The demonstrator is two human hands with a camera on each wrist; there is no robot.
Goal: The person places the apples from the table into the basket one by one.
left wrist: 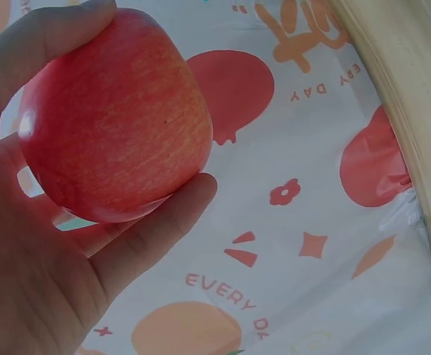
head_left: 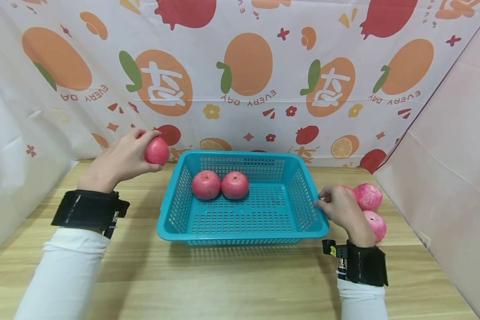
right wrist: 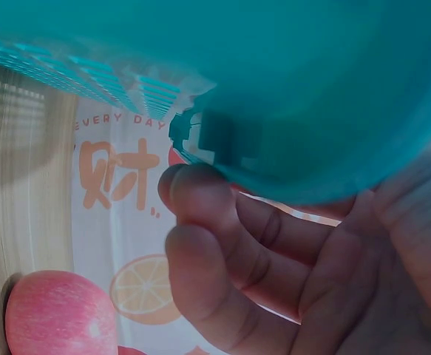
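Note:
A red apple [head_left: 157, 151] is held in my left hand [head_left: 122, 160], raised beyond the basket's left side. The left wrist view shows that apple [left wrist: 119, 118] between thumb and fingers. A blue plastic basket [head_left: 240, 238] with mesh walls stands in the middle of the head view. Inside it, toward the back left, two apples [head_left: 206, 185] sit side by side. My right hand [head_left: 342, 211] grips the basket's right rim, and in the right wrist view its curled fingers [right wrist: 200, 200] reach below the rim [right wrist: 333, 185].
Three pink-red apples [head_left: 368, 196] lie on the wooden table [head_left: 232, 284] right of my right hand, one partly hidden by it. A fruit-printed white cloth [head_left: 208, 89] hangs behind the table. Pale cloth walls border the left and right sides.

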